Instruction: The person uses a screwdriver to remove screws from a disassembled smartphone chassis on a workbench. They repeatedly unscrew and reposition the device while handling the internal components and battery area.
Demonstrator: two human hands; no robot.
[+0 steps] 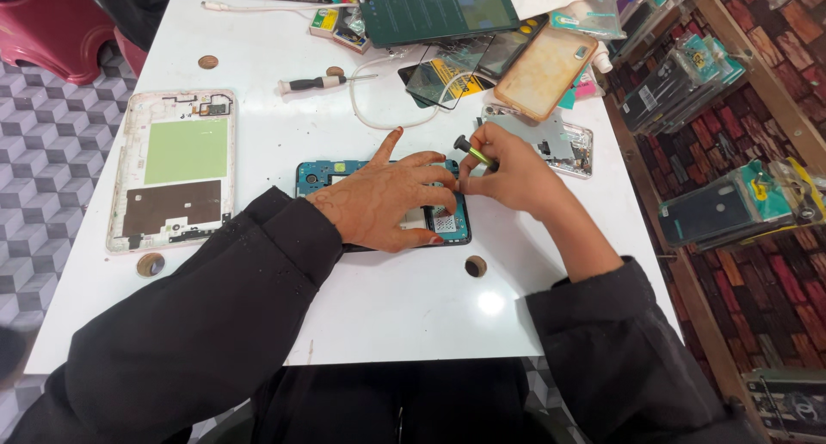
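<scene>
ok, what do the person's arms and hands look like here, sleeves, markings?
Both arms wear long, loose black sleeves down to the wrists. The left hand is bare, with a patterned henna-like design across its back and along the fingers. The right hand is bare; no rings, watch or gloves show.

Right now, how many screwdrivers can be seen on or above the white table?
2. One black-handled screwdriver lies on the table near its far edge; a green-shafted screwdriver is held in the right hand over the opened phone. Others may be hidden in the clutter.
</scene>
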